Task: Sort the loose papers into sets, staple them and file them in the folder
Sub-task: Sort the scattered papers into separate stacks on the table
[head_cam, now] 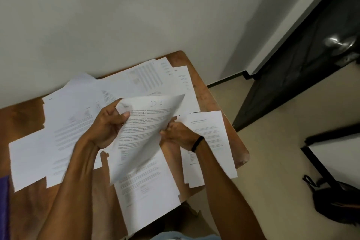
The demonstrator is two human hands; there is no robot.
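A printed white sheet [144,132] is lifted and curled above the brown wooden table [204,91]. My left hand [109,124] grips its upper left corner, thumb on the printed face. My right hand [179,135] pinches the sheet's right edge lower down; a black band circles that wrist. Loose printed papers [74,122] lie spread over most of the table, overlapping. One sheet [148,193] hangs past the near edge below the held one. A small stack [210,142] sits by the right edge. No stapler or folder shows.
The table stands against a pale wall [116,15]. A black door or panel [303,60] leans at the right. On the beige floor sit a dark bag [337,198] and a white board with a black frame [337,156]. A purple object [4,206] touches the left edge.
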